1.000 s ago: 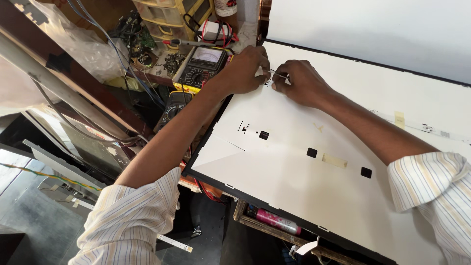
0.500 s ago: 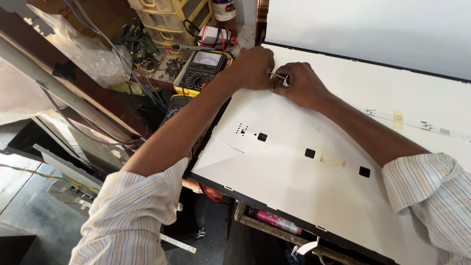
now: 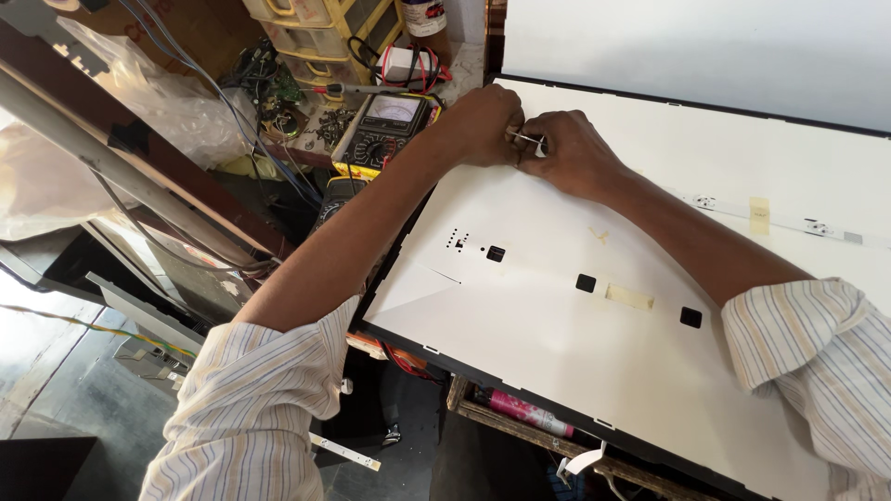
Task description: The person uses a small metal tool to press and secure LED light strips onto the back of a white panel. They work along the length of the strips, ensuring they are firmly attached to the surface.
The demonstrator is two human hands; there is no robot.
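A large white panel (image 3: 594,353) with a black frame lies flat in front of me, with three small square holes in a row. Both hands meet at its far left corner. My left hand (image 3: 483,125) and my right hand (image 3: 566,153) pinch a small white part with thin wires (image 3: 527,141) between their fingertips, just above the panel's surface. A thin light strip (image 3: 789,223) with a piece of tape runs across the panel to the right of my right forearm.
A yellow-cased analog multimeter (image 3: 385,130) sits just left of my hands. Behind it stand yellow drawer boxes (image 3: 316,37) and tangled wires. A clear plastic bag (image 3: 176,102) and metal rails lie at left. A pink cylinder (image 3: 529,413) lies under the panel's near edge.
My hands stay together at the panel's corner; the view has shifted slightly. The fingers have barely moved on the small part.
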